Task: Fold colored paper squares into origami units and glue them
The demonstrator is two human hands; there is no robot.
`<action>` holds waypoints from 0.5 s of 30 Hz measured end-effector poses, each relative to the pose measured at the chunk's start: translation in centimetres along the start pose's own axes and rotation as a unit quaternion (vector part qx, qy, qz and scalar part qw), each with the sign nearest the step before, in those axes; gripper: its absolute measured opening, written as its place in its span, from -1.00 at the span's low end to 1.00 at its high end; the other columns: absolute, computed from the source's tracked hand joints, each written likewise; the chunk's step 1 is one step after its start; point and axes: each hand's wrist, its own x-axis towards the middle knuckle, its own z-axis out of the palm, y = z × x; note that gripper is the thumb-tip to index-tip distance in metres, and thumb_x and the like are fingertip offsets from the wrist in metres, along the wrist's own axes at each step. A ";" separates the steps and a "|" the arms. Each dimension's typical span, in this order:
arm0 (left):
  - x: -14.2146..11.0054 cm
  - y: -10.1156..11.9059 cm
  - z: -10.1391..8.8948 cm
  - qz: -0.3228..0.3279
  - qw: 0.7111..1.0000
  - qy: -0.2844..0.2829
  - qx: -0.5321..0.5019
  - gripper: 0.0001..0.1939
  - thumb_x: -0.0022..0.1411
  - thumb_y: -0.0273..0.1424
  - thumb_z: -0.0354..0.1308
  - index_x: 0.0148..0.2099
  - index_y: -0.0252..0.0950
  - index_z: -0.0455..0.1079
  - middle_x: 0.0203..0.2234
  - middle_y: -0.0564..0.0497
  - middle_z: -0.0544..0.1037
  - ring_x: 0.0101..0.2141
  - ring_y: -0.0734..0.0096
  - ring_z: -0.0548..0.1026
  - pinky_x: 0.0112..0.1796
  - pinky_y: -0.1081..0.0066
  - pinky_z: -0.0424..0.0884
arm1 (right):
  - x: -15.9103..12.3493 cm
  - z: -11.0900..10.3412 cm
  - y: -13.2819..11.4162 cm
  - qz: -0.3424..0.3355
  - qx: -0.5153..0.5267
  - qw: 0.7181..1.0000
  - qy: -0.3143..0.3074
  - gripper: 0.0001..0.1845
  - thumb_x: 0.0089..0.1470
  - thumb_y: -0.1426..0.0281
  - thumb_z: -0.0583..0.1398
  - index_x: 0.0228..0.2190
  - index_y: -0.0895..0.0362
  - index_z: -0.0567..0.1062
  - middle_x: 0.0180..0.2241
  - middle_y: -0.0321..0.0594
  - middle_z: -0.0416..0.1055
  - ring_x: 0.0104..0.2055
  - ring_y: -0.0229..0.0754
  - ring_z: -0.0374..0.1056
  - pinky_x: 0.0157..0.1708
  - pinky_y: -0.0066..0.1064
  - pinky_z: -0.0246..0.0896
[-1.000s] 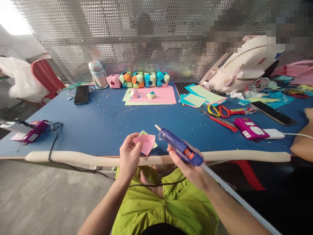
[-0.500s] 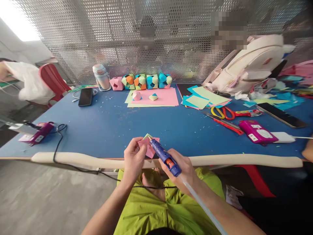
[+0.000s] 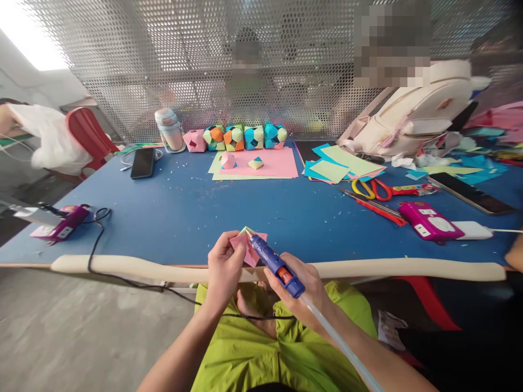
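Observation:
Near the front edge of the blue table (image 3: 171, 218), my left hand (image 3: 224, 261) pinches a folded paper piece (image 3: 252, 256), mostly pink with a pale green tip. My right hand (image 3: 304, 277) is wrapped round a blue hot glue gun (image 3: 269, 256), its nozzle at the green part of the paper; whether it touches I cannot tell. A long clear glue stick (image 3: 339, 340) sticks out of the gun's back. Farther off, two small folded paper pieces (image 3: 256, 163) lie on pink and green sheets (image 3: 280, 160), behind which stand several folded paper balls (image 3: 234, 138) in a row.
At right lie scissors (image 3: 382, 190), a red cutter (image 3: 384, 211), a purple power socket (image 3: 427, 220), loose coloured paper (image 3: 333, 170) and a phone (image 3: 469, 192). A backpack (image 3: 420, 109) and a bottle (image 3: 169, 129) stand at the back. A black cable (image 3: 93, 245) hangs over the padded left edge.
Almost nothing differs. Both hands, with the folded paper and the glue gun, sit very slightly lower in the view.

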 end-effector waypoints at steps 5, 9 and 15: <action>0.0 -0.2 0.0 0.003 1.000 -0.001 0.007 -0.79 0.07 -0.30 0.16 -0.28 -0.34 0.41 -0.60 0.13 0.38 -0.58 0.56 0.27 -0.53 0.56 0.22 | -0.3 0.1 0.0 -0.006 0.001 1.000 -0.002 -0.86 0.09 0.50 0.11 -0.45 0.08 0.22 -0.57 -0.38 0.20 -0.57 -0.32 0.19 -0.52 -0.49 0.08; -0.1 0.1 0.0 0.010 1.000 -0.002 0.013 -0.80 0.08 -0.32 0.16 -0.28 -0.33 0.43 -0.57 0.12 0.41 -0.55 0.55 0.28 -0.51 0.56 0.24 | -0.2 0.1 0.0 0.013 0.002 1.000 -0.003 -0.83 0.09 0.49 0.11 -0.48 0.08 0.20 -0.59 -0.39 0.19 -0.59 -0.33 0.16 -0.54 -0.48 0.07; -0.2 0.3 -0.1 0.002 1.000 0.002 0.018 -0.83 0.07 -0.34 0.15 -0.30 -0.32 0.43 -0.59 0.13 0.39 -0.54 0.55 0.28 -0.49 0.56 0.24 | -0.2 0.0 -0.2 0.037 -0.007 0.999 0.015 -0.78 0.11 0.45 0.10 -0.52 0.07 0.16 -0.63 -0.42 0.11 -0.64 -0.34 0.07 -0.59 -0.47 0.02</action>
